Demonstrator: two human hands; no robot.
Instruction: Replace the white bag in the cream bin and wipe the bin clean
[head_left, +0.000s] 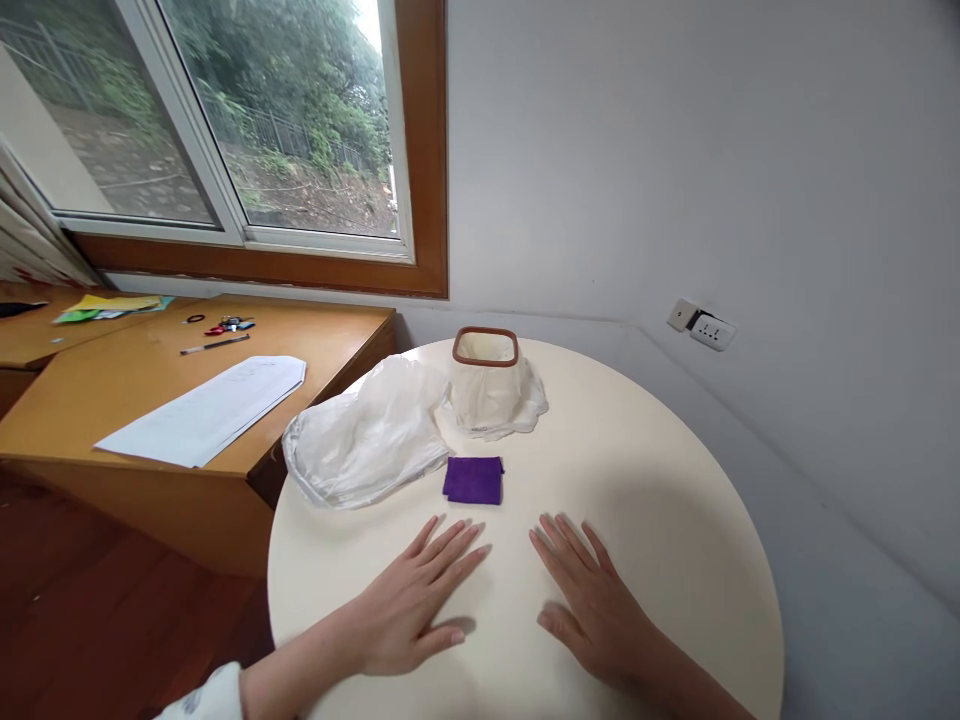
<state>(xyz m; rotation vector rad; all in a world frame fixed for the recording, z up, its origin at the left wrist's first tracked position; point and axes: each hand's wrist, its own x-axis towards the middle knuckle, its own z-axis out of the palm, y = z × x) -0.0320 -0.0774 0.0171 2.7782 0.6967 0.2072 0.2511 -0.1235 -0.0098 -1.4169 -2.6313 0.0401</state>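
Note:
My left hand [416,595] lies flat on the round cream table [645,440] with its fingers spread. To its right, my right hand [589,600] also rests palm down, fingers apart, holding nothing. Just beyond my left fingertips is a folded purple cloth [474,481]. Behind the cloth, a small bin [486,395] with a brown rim stands upright, and pale plastic film lies around its base. A crumpled, translucent white plastic bag [371,430] is spread out left of the cloth. Neither hand touches the cloth, the bag or the bin.
At the left, a wooden desk [330,345] holds white papers [210,410], a pen [214,344], keys [231,325] and coloured papers [112,307]. A window [285,130] is above it. The wall at the right has a socket [712,331].

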